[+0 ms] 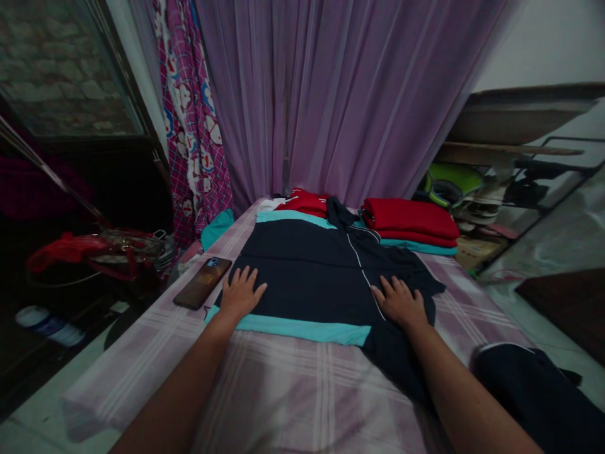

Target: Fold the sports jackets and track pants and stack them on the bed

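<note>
A dark navy shirt with turquoise side panels and white piping lies spread on its side across the plaid cloth, its collar end toward the right. My left hand rests flat on the shirt's left end, fingers apart, close to the near turquoise strip. Over the white piping on the right part, my right hand lies palm down with its fingers spread. Neither hand grips the fabric. One navy sleeve hangs toward me, partly behind my right forearm.
A phone lies left of the shirt on the plaid-covered table. Folded red garments are stacked at the back right, with another red garment at the back. Dark clothing sits at the lower right. Purple curtains hang behind.
</note>
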### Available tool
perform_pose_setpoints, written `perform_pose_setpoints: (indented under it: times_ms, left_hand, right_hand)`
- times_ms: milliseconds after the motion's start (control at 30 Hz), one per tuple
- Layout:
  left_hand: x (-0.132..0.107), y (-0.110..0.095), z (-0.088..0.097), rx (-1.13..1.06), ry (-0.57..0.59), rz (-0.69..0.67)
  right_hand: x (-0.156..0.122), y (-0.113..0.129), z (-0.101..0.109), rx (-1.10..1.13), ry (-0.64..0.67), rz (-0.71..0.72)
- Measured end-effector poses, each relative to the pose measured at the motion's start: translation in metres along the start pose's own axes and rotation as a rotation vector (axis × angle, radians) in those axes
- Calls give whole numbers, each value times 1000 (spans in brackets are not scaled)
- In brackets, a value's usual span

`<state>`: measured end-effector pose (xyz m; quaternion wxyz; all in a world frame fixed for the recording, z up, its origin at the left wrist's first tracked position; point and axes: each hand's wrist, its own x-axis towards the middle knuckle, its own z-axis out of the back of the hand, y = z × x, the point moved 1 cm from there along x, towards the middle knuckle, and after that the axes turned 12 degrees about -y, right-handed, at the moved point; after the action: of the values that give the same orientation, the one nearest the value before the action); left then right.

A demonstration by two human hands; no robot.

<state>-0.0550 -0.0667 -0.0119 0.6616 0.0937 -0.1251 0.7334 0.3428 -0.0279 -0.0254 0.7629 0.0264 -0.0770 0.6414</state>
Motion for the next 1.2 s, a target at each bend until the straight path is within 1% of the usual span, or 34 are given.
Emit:
perform_pose_setpoints:
  times_ms: [167,367,467,533,633,667,700,767,833,867,933,967,1000,1033,1100,1133,1200]
  left_hand:
    - [-1,1,-3,-30,-33,-38]
    - [5,12,-18,-24,-50,-59]
    - [9,15,-23,-2,-38,-70]
    - [10,17,-26,10,-21,-73]
    - [11,19,-30,15,-27,-77]
    - [11,20,-32,15,-35,-77]
    - [11,21,-34,15,-42,-78]
    - [11,21,-36,21,-54,-83]
    - [10,20,-35,28,-60,-92]
    - [9,18,-33,28,-65,-98]
    - [8,14,-28,21,-81,-119]
    - [7,12,-26,17,-89,-125]
    - [6,10,-23,17,-95,-125]
    - [5,8,-21,22,-95,-115]
    - [3,7,-19,37,-70,-83]
    - [2,7,-19,41,-55,-71]
    - [2,9,-21,32,-37,-64]
  right_hand:
    - [-5,-5,1,-19,18,-4]
    - [-14,-4,11,9,-19,11]
    - [-10,-7,23,69,-87,0]
    - [-1,-15,31,105,-163,-44]
    - [19,-36,41,71,-316,-191]
    - [26,-43,42,54,-339,-248]
    - [33,-49,42,44,-331,-305]
    - [45,-60,40,42,-247,-363]
    - [52,-66,37,49,-179,-310]
    - [54,-67,35,52,-189,-253]
    - [54,-70,30,57,-280,-166]
    - [53,-72,28,62,-316,-167]
    - [52,-74,25,68,-324,-193]
    - [51,-77,22,72,-304,-234]
    - [49,-79,19,78,-222,-293]
    - [49,-80,19,75,-191,-301]
    - [48,-77,22,49,-196,-283]
